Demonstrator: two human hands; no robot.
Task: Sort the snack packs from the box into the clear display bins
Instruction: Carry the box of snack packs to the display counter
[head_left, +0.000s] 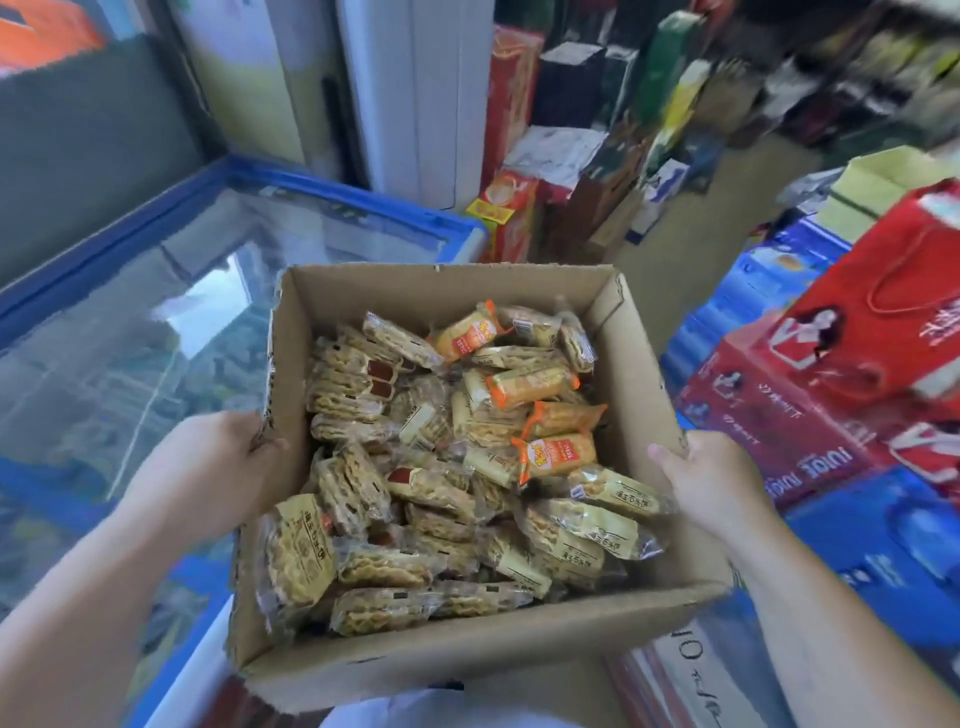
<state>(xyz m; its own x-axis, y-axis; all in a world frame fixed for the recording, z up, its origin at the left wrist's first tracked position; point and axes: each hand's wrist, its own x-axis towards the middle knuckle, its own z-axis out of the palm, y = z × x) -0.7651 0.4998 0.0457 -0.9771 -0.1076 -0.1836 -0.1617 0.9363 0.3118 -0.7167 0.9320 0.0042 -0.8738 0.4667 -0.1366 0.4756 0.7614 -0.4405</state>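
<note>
An open cardboard box (441, 654) is held up in front of me, filled with several snack packs. Most are pale yellow wrapped biscuit packs (587, 530); a few orange packs (556, 454) lie toward the right and far side. My left hand (218, 457) grips the box's left wall, thumb over the rim. My right hand (701, 478) grips the right wall, fingers curled over its edge. No clear display bins are in view.
A blue-framed glass-top chest freezer (156, 291) stands at the left. Red and blue drink cartons (810, 415) are stacked at the right. Boxed goods (597, 156) crowd the floor beyond, beside a white upright cabinet (415, 93).
</note>
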